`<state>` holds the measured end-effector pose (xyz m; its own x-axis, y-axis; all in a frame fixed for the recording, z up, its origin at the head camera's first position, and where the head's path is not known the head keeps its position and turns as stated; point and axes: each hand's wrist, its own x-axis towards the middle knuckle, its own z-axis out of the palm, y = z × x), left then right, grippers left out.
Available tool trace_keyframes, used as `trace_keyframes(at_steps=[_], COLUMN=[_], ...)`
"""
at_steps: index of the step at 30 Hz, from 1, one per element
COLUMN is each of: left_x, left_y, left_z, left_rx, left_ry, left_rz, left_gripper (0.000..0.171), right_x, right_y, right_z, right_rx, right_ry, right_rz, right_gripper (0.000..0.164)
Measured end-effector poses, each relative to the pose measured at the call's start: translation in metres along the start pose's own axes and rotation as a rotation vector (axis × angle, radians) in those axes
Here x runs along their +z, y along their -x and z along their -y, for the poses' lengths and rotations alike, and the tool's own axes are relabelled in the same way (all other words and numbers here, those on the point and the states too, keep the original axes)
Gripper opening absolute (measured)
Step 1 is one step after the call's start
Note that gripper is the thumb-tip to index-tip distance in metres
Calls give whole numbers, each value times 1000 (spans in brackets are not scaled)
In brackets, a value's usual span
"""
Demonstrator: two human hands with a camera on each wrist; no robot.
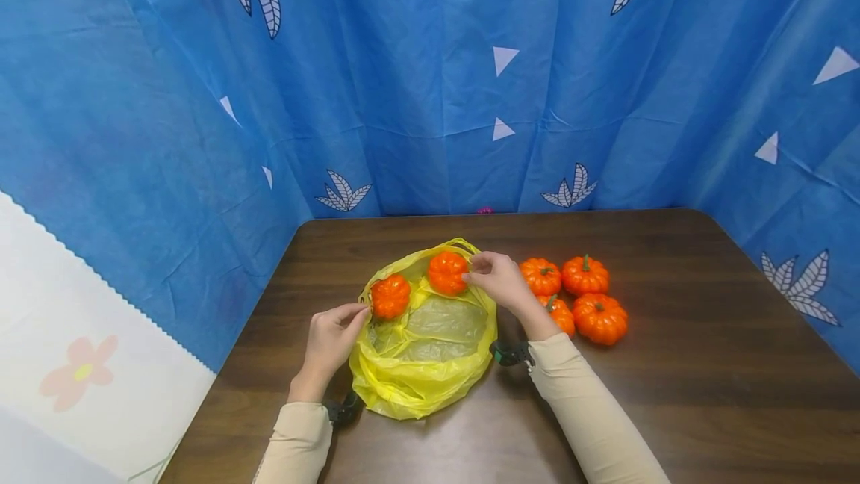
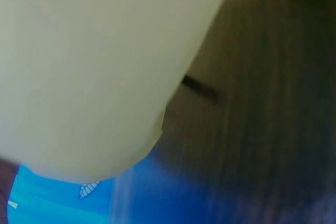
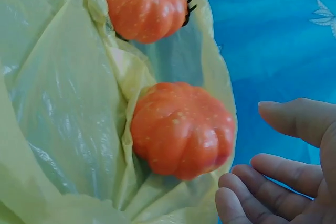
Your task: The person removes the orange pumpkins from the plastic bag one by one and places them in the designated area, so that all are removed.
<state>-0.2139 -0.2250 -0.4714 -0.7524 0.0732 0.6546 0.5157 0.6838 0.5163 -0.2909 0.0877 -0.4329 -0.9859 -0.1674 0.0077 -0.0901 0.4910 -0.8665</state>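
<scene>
A yellow plastic bag (image 1: 422, 388) lies with its mouth spread wide on the table. Inside it, toward the far side, are two small orange pumpkins, one at the left (image 1: 390, 297) and one farther back (image 1: 446, 273). My left hand (image 1: 331, 340) pinches the bag's left rim beside the left pumpkin; the left wrist view shows mostly a pale sleeve (image 2: 94, 72). At the bag's far right rim is my right hand (image 1: 502, 284), close beside the farther pumpkin (image 3: 182, 130). Its thumb and fingers stand apart with nothing between them in the right wrist view.
Several more orange pumpkins (image 1: 600, 318) sit clustered on the dark wooden table (image 1: 705, 364), right of the bag and partly behind the right forearm. A blue patterned curtain (image 1: 416, 81) hangs behind the table and along its sides. Each wrist wears a black band (image 1: 512, 353).
</scene>
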Motion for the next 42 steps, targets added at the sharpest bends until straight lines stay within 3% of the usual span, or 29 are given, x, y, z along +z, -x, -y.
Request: trace_keyframes(at_steps=[6, 16, 29, 42], left_x=[1, 1, 0, 0], left_y=[0, 0, 1, 1], left_z=[1, 2, -1, -1], left_rx=[5, 8, -67, -35], left_ry=[3, 6, 20, 3], left_rz=[0, -6, 28, 15], left_gripper=[7, 6, 7, 8], right_x=[7, 13, 23, 30], right_y=[-6, -15, -23, -29], right_z=[-3, 1, -3, -11], right_rx=[22, 47, 97, 132], right_ry=[-42, 25, 79, 43], right_rz=[-15, -38, -48, -77], right_gripper=[46, 51, 56, 54])
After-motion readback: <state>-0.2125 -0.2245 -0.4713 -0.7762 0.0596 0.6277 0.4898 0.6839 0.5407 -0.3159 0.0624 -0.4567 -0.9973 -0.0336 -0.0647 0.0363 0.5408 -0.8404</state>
